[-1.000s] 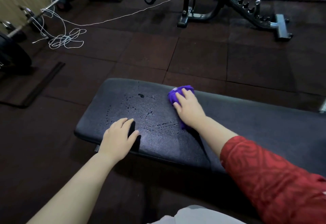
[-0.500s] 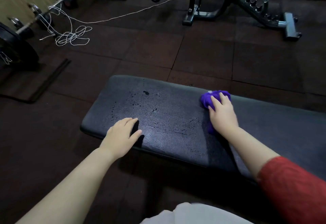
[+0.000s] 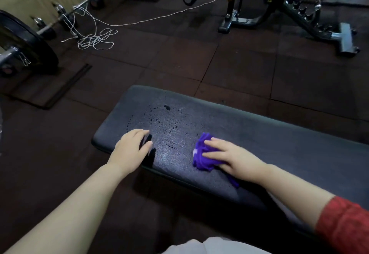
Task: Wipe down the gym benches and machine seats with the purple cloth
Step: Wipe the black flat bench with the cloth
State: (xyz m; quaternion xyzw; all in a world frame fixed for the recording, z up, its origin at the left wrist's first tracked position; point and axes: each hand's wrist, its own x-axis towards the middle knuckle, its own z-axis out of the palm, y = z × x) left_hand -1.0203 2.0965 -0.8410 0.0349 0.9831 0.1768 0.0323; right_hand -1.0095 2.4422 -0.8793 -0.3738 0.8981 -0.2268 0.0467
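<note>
Purple cloth (image 3: 200, 156) half hidden under right hand (image 3: 236, 159).

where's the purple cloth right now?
Head view, centre-right: the crumpled purple cloth lies on the black padded bench near its front edge, pressed under the right hand, with the left hand resting to its left.

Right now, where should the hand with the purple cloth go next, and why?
Probably slide the purple cloth left and a little away, over the wet drops. The right hand presses the cloth flat on the bench near its front edge, and the drops speckle the pad beyond it, past the left hand. That patch looks unwiped.
</note>
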